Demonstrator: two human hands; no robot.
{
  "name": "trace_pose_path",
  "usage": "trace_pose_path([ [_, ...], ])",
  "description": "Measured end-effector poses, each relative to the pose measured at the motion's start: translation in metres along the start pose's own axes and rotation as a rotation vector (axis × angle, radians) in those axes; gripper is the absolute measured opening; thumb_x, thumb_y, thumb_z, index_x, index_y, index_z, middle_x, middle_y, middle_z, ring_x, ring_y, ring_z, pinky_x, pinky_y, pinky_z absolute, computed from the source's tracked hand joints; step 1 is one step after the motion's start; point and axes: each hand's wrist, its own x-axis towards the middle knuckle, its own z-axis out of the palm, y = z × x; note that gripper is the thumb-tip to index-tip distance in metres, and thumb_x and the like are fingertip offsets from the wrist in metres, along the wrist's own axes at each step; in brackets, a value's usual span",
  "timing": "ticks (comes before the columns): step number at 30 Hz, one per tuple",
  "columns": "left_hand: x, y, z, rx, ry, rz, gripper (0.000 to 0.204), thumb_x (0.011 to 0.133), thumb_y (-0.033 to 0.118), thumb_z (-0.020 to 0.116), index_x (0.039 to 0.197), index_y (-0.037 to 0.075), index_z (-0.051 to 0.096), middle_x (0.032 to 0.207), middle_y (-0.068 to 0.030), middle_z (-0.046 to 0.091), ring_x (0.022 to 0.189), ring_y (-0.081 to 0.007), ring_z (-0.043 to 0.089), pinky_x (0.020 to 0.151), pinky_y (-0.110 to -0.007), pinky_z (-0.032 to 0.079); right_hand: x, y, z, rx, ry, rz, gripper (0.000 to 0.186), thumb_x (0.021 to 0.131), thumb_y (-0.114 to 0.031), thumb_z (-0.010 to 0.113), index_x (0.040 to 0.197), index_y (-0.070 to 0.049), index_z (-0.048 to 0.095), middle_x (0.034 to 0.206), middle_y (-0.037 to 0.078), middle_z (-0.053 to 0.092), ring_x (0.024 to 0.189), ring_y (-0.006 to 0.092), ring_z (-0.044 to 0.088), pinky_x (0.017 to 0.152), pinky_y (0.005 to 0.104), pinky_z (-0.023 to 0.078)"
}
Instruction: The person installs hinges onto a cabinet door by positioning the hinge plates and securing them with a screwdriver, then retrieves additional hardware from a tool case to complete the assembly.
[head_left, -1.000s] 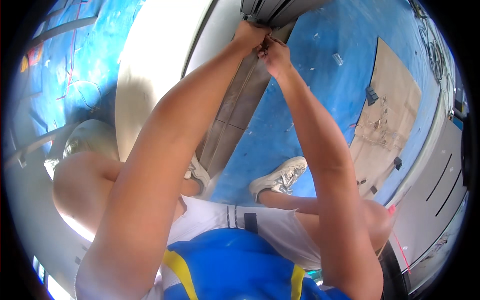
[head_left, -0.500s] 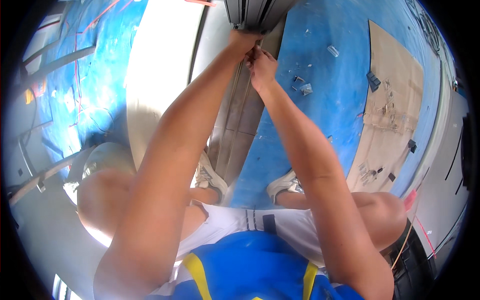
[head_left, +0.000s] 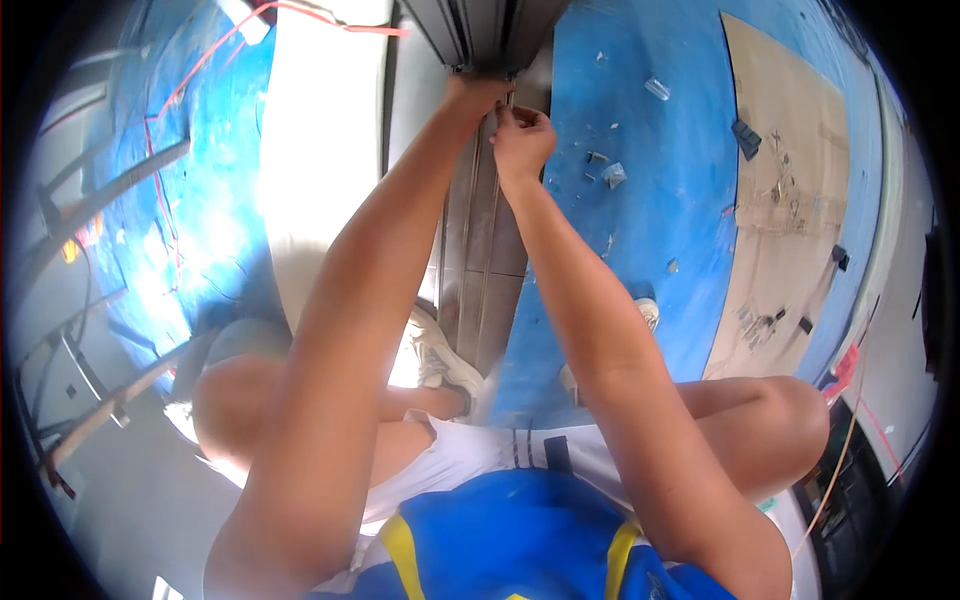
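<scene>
At the top centre, a dark grey grooved metal profile (head_left: 487,35) points its end toward me. My left hand (head_left: 474,88) reaches to its underside; the profile covers most of its fingers, so their grip does not show. Just below and to the right, my right hand (head_left: 526,140) is closed in a pinch. A thin rod-like piece (head_left: 511,97) shows between its fingertips and the profile's end, too small to name surely. Both forearms stretch far forward, with the hands close together.
Long brown-grey strips (head_left: 485,250) run along the floor between my feet. On the right, a cardboard sheet (head_left: 785,150) bears small hardware and black blocks. Clear packets (head_left: 614,175) and small metal pieces lie on the blue floor covering. A pale board (head_left: 325,130) lies left.
My right hand has drawn slightly away from the left, and the thin piece now shows above its fingertips. The profile reaches a little further into view; the view has shifted slightly.
</scene>
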Motion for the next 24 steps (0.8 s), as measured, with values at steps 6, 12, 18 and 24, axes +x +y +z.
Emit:
trace_pose_path([
  [6, 0.008, -0.003, -0.007, -0.03, -0.08, -0.114, 0.012, 0.079, 0.016, 0.077, 0.08, 0.011, 0.066, 0.062, 0.0006, 0.055, 0.047, -0.01, 0.046, 0.041, -0.028, 0.032, -0.005, -0.002, -0.003, -0.408, 0.125, -0.382, 0.023, 0.086, -0.018, 0.067, 0.09, 0.004, 0.067, 0.079, 0.02, 0.07, 0.073, 0.0339, 0.069, 0.069, 0.0401, 0.052],
  [12, 0.012, -0.004, -0.014, -0.047, -0.232, -0.153, 0.016, 0.084, 0.022, 0.074, 0.092, 0.01, 0.066, 0.073, -0.0007, 0.062, 0.059, -0.0115, 0.059, 0.048, -0.025, 0.041, 0.012, 0.009, 0.012, 0.205, 0.061, 0.093, 0.019, 0.09, -0.016, 0.064, 0.086, 0.002, 0.066, 0.069, 0.006, 0.065, 0.057, 0.0204, 0.06, 0.054, 0.0312, 0.047],
  [18, 0.009, 0.006, -0.025, 0.028, -0.421, -0.244, 0.015, 0.089, 0.024, 0.07, 0.098, 0.012, 0.066, 0.081, 0.0013, 0.064, 0.065, -0.0095, 0.06, 0.058, -0.021, 0.044, 0.01, 0.012, 0.005, 0.617, -0.157, 0.398, 0.016, 0.092, -0.018, 0.063, 0.088, -0.002, 0.064, 0.068, -0.001, 0.057, 0.052, 0.0143, 0.051, 0.049, 0.0243, 0.042],
  [24, 0.018, 0.005, -0.028, 0.129, -0.455, -0.175, 0.016, 0.087, 0.026, 0.072, 0.095, 0.014, 0.067, 0.079, 0.0034, 0.063, 0.061, -0.0051, 0.055, 0.051, -0.021, 0.037, -0.002, 0.016, 0.018, -0.173, 0.285, -0.468, 0.021, 0.089, -0.017, 0.065, 0.082, 0.003, 0.068, 0.063, 0.006, 0.061, 0.055, 0.0196, 0.059, 0.048, 0.031, 0.042],
])
